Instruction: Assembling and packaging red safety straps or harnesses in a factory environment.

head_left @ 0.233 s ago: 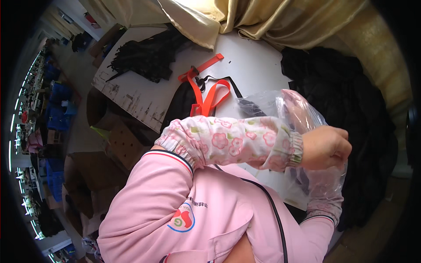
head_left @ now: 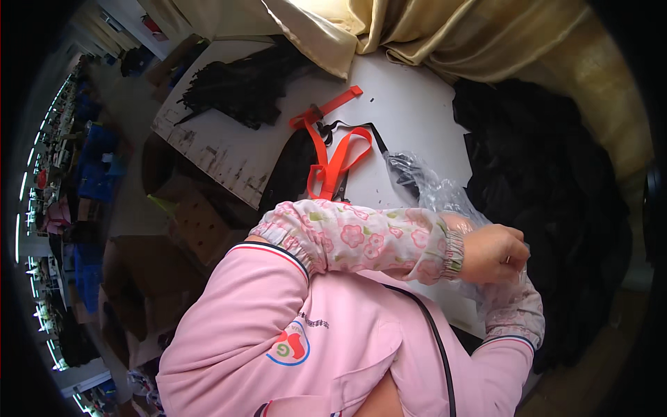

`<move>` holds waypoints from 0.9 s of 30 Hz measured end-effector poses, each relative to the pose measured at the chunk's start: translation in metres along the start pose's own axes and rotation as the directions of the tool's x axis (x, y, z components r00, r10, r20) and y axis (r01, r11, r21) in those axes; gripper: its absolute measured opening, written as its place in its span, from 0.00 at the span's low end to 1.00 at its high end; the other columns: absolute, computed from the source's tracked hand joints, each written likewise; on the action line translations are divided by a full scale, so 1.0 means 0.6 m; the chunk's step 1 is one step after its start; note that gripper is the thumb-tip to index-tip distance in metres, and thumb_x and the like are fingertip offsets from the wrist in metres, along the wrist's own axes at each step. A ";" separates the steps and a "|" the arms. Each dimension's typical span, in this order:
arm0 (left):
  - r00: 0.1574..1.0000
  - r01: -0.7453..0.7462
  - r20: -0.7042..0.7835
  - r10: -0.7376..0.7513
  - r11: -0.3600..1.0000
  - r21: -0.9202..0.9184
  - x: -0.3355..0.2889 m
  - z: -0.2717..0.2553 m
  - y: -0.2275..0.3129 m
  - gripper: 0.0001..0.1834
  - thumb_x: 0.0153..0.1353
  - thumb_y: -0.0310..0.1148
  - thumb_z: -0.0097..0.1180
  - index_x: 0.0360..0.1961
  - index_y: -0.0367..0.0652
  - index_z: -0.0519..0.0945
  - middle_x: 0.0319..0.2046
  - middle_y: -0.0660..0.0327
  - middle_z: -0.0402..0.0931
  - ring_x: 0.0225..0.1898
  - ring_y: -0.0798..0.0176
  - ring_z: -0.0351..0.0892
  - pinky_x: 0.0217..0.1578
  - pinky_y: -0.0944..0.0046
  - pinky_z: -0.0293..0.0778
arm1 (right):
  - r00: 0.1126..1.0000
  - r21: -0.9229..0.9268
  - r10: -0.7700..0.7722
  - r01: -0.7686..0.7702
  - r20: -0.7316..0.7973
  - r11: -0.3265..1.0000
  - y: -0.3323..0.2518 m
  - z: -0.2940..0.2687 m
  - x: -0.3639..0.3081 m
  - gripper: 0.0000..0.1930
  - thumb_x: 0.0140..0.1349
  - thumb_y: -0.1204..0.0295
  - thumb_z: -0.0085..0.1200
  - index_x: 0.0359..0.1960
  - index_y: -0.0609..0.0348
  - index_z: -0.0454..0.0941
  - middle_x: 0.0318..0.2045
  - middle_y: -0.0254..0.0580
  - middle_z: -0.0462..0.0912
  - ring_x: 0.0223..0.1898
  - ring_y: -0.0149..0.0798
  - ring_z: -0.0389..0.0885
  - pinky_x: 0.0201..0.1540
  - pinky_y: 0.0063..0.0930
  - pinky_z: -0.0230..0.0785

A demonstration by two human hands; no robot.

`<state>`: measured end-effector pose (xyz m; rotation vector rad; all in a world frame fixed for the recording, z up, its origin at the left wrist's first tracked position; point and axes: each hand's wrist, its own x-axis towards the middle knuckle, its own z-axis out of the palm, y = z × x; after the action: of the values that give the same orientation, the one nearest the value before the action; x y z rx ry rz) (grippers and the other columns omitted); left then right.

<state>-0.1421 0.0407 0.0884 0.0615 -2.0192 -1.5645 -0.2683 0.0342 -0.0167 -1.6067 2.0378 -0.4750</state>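
Observation:
My left arm, in a floral sleeve, reaches across to the right. Its hand (head_left: 495, 254) is closed, fingers pinching the clear plastic bag (head_left: 451, 197) near my right wrist. The plastic is bunched around my right hand (head_left: 456, 222), of which only a bit of skin shows beyond the left sleeve; its fingers are hidden. At the bag's far end, something dark (head_left: 404, 171) lies under or inside the plastic; I cannot tell which. Left of it on the table, orange-red webbing straps (head_left: 337, 163) with a black buckle rest by a black fabric piece (head_left: 292, 170).
The white table (head_left: 417, 111) carries a heap of black strips (head_left: 240, 90) at its far left. A large pile of black fabric (head_left: 549, 160) lies on the right. A gold curtain (head_left: 445, 35) hangs over the far edge. Cardboard boxes (head_left: 156, 267) stand below on the left.
My left hand has moved slightly left and nearer me, pulling the plastic. My right hand, seen through the bag before, has drawn back behind the left sleeve. The bag has collapsed narrower.

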 end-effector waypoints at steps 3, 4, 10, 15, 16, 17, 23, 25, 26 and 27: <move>0.996 0.077 0.051 -0.075 0.996 -0.040 -0.035 -0.004 -0.010 0.06 0.50 0.27 0.61 0.25 0.38 0.76 0.28 0.59 0.71 0.27 0.62 0.76 0.28 0.64 0.72 | 1.000 -0.016 0.020 -0.020 -0.012 1.000 0.019 0.015 -0.002 0.16 0.60 0.70 0.50 0.48 0.63 0.71 0.37 0.46 0.80 0.33 0.35 0.80 0.38 0.30 0.73; 0.981 0.179 0.098 -0.165 0.970 -0.163 -0.046 -0.001 -0.011 0.06 0.51 0.27 0.60 0.25 0.37 0.76 0.29 0.59 0.71 0.26 0.63 0.76 0.27 0.65 0.72 | 0.999 -0.026 0.034 -0.034 -0.018 0.999 0.024 0.021 -0.005 0.16 0.60 0.70 0.50 0.48 0.63 0.71 0.37 0.46 0.80 0.33 0.35 0.79 0.38 0.30 0.73; 0.984 0.099 0.178 -0.025 0.901 -0.421 -0.047 0.048 0.002 0.04 0.52 0.26 0.60 0.26 0.37 0.77 0.28 0.60 0.72 0.24 0.69 0.75 0.26 0.70 0.72 | 0.997 -0.053 0.071 -0.073 -0.029 0.996 0.052 0.031 -0.013 0.16 0.59 0.70 0.51 0.48 0.63 0.70 0.37 0.46 0.80 0.34 0.36 0.79 0.39 0.31 0.72; 0.952 0.269 0.268 -0.150 0.828 -0.492 -0.058 0.035 -0.011 0.04 0.53 0.26 0.60 0.27 0.38 0.78 0.28 0.60 0.72 0.25 0.69 0.74 0.27 0.70 0.72 | 0.996 -0.060 0.090 -0.091 -0.025 0.994 0.066 0.038 -0.020 0.16 0.59 0.71 0.51 0.48 0.63 0.70 0.37 0.45 0.80 0.34 0.36 0.79 0.40 0.31 0.72; 0.958 0.249 0.250 -0.143 0.848 -0.469 -0.060 0.030 -0.014 0.04 0.53 0.26 0.60 0.28 0.37 0.78 0.28 0.60 0.72 0.25 0.69 0.75 0.27 0.70 0.72 | 0.995 -0.059 0.095 -0.096 -0.024 0.994 0.068 0.039 -0.020 0.16 0.59 0.71 0.51 0.48 0.63 0.70 0.37 0.45 0.80 0.35 0.36 0.79 0.40 0.31 0.72; 0.956 0.257 0.244 -0.164 0.869 -0.423 -0.061 0.026 -0.017 0.04 0.54 0.26 0.60 0.28 0.37 0.78 0.27 0.61 0.72 0.25 0.70 0.75 0.27 0.71 0.73 | 0.995 -0.059 0.095 -0.097 -0.026 0.994 0.070 0.041 -0.020 0.16 0.59 0.71 0.52 0.48 0.63 0.70 0.37 0.45 0.80 0.35 0.36 0.79 0.40 0.31 0.72; 0.912 0.409 0.255 -0.321 0.733 -0.543 -0.071 0.007 -0.027 0.04 0.56 0.24 0.58 0.30 0.35 0.77 0.28 0.62 0.74 0.25 0.73 0.77 0.27 0.72 0.73 | 0.994 -0.065 0.109 -0.110 -0.020 0.992 0.084 0.049 -0.018 0.17 0.58 0.71 0.52 0.48 0.63 0.70 0.37 0.44 0.80 0.36 0.37 0.79 0.41 0.32 0.72; 0.915 0.404 0.264 -0.306 0.703 -0.585 -0.071 0.005 -0.030 0.03 0.57 0.24 0.58 0.30 0.35 0.77 0.27 0.63 0.75 0.25 0.73 0.77 0.27 0.73 0.73 | 0.994 -0.068 0.112 -0.113 -0.016 0.991 0.087 0.049 -0.020 0.17 0.58 0.71 0.53 0.48 0.63 0.70 0.37 0.44 0.80 0.36 0.37 0.79 0.41 0.32 0.72; 0.902 0.433 0.274 -0.335 0.701 -0.566 -0.071 0.005 -0.031 0.03 0.58 0.24 0.57 0.31 0.36 0.76 0.26 0.63 0.76 0.25 0.73 0.77 0.27 0.73 0.73 | 0.994 -0.070 0.113 -0.113 -0.014 0.991 0.087 0.049 -0.021 0.17 0.58 0.71 0.53 0.48 0.63 0.70 0.37 0.43 0.80 0.36 0.37 0.79 0.41 0.32 0.72; 0.913 0.409 0.275 -0.303 0.677 -0.612 -0.071 0.006 -0.033 0.03 0.58 0.24 0.57 0.31 0.36 0.76 0.26 0.63 0.76 0.25 0.73 0.77 0.27 0.73 0.73 | 0.993 -0.071 0.114 -0.115 -0.013 0.991 0.087 0.049 -0.022 0.17 0.58 0.71 0.53 0.48 0.63 0.70 0.37 0.43 0.80 0.36 0.38 0.79 0.41 0.32 0.72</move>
<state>-0.1143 0.0533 0.0525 0.0674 -1.4820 -2.5382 -0.2908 0.0606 -0.0674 -1.5198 2.1617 -0.3719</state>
